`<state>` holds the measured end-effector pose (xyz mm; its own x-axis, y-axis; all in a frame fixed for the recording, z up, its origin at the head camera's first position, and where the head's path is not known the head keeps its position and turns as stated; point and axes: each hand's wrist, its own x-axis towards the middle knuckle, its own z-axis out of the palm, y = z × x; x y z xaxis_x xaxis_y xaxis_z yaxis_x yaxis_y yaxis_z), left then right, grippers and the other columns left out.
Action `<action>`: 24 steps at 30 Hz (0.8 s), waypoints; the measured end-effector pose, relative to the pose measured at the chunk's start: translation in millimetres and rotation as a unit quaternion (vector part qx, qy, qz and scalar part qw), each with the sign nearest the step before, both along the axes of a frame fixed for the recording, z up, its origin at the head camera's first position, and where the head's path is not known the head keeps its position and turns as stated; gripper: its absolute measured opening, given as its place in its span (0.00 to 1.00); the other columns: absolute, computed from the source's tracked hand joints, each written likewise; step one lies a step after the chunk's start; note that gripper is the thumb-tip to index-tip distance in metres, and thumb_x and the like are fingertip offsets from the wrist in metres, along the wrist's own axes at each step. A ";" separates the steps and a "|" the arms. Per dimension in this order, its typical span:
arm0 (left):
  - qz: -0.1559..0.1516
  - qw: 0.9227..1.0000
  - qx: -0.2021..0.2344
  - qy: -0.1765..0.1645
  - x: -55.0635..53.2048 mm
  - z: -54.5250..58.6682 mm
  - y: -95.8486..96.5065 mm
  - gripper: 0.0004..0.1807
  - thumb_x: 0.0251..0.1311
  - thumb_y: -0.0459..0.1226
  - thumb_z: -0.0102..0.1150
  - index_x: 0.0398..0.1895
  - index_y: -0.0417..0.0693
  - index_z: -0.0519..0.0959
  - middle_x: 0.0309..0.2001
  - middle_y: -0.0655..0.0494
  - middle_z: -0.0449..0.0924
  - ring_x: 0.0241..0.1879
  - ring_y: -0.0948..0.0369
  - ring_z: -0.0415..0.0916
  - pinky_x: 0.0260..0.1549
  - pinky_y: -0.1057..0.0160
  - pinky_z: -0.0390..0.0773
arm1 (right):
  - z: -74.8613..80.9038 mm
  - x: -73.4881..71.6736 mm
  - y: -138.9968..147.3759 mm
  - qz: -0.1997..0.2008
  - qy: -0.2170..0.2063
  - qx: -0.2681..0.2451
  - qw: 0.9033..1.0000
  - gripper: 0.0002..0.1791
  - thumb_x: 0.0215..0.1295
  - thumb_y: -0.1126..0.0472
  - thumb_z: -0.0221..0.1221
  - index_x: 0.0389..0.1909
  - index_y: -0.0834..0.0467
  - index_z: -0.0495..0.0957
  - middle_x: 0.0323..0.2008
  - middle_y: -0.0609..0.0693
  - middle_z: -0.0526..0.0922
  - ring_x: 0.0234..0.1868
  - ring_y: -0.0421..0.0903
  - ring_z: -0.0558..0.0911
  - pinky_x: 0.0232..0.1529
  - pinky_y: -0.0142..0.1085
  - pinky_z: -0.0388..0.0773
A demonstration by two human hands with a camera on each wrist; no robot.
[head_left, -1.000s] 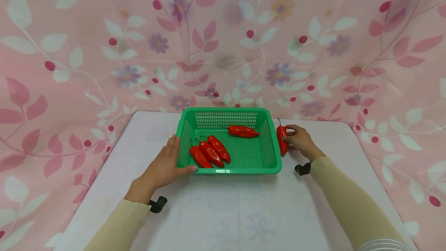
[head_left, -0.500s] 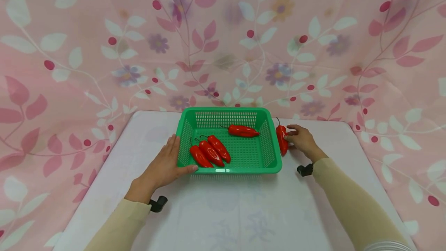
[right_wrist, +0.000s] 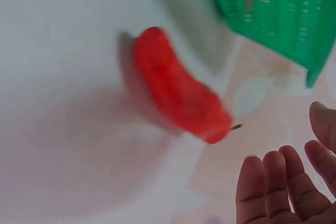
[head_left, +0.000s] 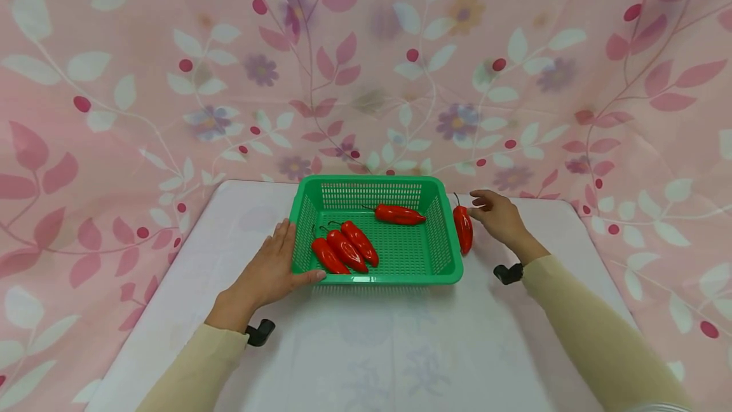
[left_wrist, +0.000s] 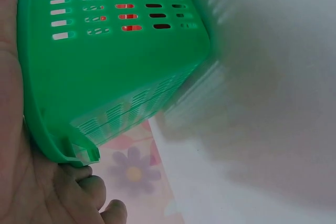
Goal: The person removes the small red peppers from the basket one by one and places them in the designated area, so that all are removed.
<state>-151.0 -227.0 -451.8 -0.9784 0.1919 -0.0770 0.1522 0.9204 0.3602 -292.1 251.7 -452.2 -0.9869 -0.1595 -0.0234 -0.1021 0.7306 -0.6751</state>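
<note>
A green plastic basket (head_left: 366,279) holds several red chili peppers: three lie side by side at its left, and one pepper (head_left: 399,214) lies crosswise near the back. My left hand (head_left: 267,277) rests on the basket's left rim, fingers straight along the side and thumb over the front corner. Outside the basket's right wall, another red pepper (head_left: 463,229) lies on the table, its dark stem pointing away. My right hand (head_left: 499,220) is just to the right of that pepper. In the right wrist view, its fingers (right_wrist: 275,177) are apart from the pepper with nothing between them.
The basket stands toward the back of a white-covered table (head_left: 366,361). A pink floral cloth (head_left: 366,81) hangs right behind the table's far edge. A small black device (head_left: 260,333) sits at the left wrist, and a similar one (head_left: 508,273) at the right.
My right hand has let go of the pepper outside the basket and drawn back slightly to the right. That pepper, the basket and my left hand stay in place.
</note>
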 end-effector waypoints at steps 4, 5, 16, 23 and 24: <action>0.001 1.000 -0.006 0.001 0.8 0.6 -1.0 0.74 0.56 0.78 0.57 0.84 0.30 0.42 0.86 0.35 0.38 0.84 0.36 0.38 0.81 0.37 0.48 | 20.8 3.5 -14.0 0.020 0.018 -0.008 1.000 0.30 0.78 0.55 0.60 0.76 0.58 0.69 0.65 0.65 0.79 0.63 0.65 0.79 0.59 0.60 0.83; 0.000 1.000 -0.007 0.002 0.8 0.6 -1.2 0.74 0.56 0.78 0.57 0.84 0.30 0.42 0.85 0.35 0.38 0.84 0.36 0.38 0.81 0.37 0.48 | 25.4 4.6 -17.9 0.025 0.023 -0.009 0.999 0.30 0.78 0.54 0.60 0.76 0.58 0.69 0.65 0.64 0.79 0.63 0.64 0.79 0.59 0.60 0.83; -0.002 1.000 -0.027 -0.004 -0.7 3.2 0.1 0.76 0.53 0.81 0.53 0.84 0.32 0.42 0.86 0.36 0.38 0.85 0.38 0.38 0.81 0.38 0.47 | 69.8 15.3 -75.3 0.112 0.059 -0.021 0.992 0.29 0.78 0.56 0.61 0.76 0.56 0.70 0.64 0.61 0.81 0.62 0.60 0.80 0.60 0.59 0.81; -0.010 0.998 -0.055 0.011 1.0 5.6 0.6 0.74 0.55 0.80 0.52 0.84 0.30 0.44 0.85 0.34 0.40 0.84 0.36 0.40 0.81 0.37 0.47 | 77.3 15.7 -124.1 0.167 0.049 -0.019 0.985 0.28 0.75 0.57 0.64 0.73 0.56 0.73 0.62 0.59 0.82 0.60 0.57 0.81 0.59 0.54 0.81; -0.011 0.998 -0.058 0.013 1.0 5.6 0.8 0.74 0.55 0.80 0.52 0.84 0.30 0.44 0.85 0.34 0.41 0.84 0.37 0.40 0.81 0.37 0.48 | 76.4 15.7 -130.8 0.174 0.047 -0.017 0.984 0.29 0.75 0.57 0.65 0.73 0.56 0.73 0.62 0.59 0.82 0.60 0.56 0.82 0.59 0.53 0.81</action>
<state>-150.0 -226.3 -446.2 -0.9761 0.2046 -0.0740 0.1807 0.9518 0.2479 -276.4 120.9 -375.8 -0.8704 -0.4864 0.0764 -0.4046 0.6181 -0.6740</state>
